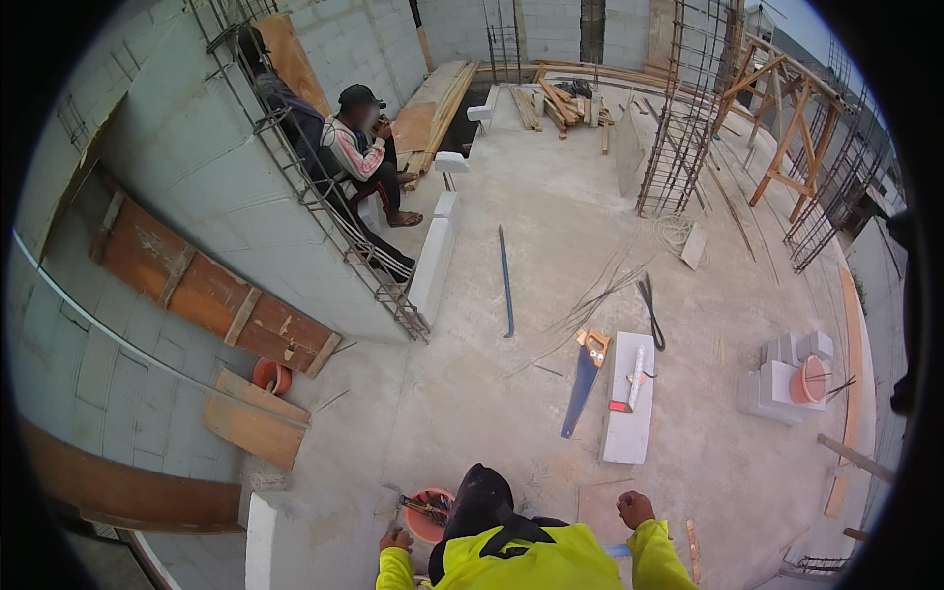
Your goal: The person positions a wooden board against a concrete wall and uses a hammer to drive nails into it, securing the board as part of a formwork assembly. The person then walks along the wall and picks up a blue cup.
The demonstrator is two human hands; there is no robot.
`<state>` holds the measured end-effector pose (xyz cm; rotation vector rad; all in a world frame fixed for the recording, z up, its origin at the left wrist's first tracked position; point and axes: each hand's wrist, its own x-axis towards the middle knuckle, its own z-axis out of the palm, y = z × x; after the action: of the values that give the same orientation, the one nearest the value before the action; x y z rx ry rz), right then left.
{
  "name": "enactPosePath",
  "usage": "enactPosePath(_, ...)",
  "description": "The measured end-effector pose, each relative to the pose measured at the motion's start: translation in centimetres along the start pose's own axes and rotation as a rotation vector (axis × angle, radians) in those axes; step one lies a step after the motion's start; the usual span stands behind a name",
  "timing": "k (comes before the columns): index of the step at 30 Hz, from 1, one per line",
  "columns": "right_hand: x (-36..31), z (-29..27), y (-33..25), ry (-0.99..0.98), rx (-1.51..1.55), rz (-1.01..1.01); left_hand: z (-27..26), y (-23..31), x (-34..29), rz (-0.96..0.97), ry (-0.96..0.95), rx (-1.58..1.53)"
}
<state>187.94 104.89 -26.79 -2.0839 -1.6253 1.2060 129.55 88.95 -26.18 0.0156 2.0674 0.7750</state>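
At the lower edge, my left hand (396, 539) hangs beside an orange bucket (426, 536) of hand tools. Its fingers are loosely bent and apart, with nothing visible in them. My right hand (635, 508) is curled closed with nothing showing in it, over the floor near a flat board (602, 503). Ahead of that hand lies a white block (626, 433), bearing a silver and red try square (630, 385). To its left rests a handsaw (582, 382) with a blue blade and wooden handle.
A blue bar (505, 280) and thin wires (590, 305) lie ahead. Two people sit at the left wall, one in a black cap (360, 96). Stacked blocks (762, 395) with a bucket (809, 380) stand right; a rebar column (683, 118) rises behind. A low block wall (433, 261) edges the left.
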Motion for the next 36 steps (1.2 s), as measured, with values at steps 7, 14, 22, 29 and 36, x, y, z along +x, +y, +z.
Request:
enactPosePath(7, -0.1, 5.1, -1.8, -0.117, 0.038, 0.321, 5.4, 8.7, 9.5, 0.008, -0.211, 0.346)
enactPosePath(14, 14.4, 3.4, -16.5, -0.015, 0.123, 0.19, 11.3, 31.4, 16.8, 0.183, -0.162, 0.277)
enactPosePath(22, 28.2, -1.9, -31.2, 0.291, 0.472, 0.009, 14.8, 49.7, 23.5, 0.303, -0.138, 0.294)
enactPosePath(29, 38.6, -2.4, -30.5, 0.201, 0.2, 0.205, 21.1, 48.4, 26.8, -0.015, -0.197, 0.106)
enactPosePath(36, 66.6, -10.8, -33.5, -0.15, -0.183, 0.059, 37.5, 55.3, 34.8, -0.115, -0.251, 0.257)
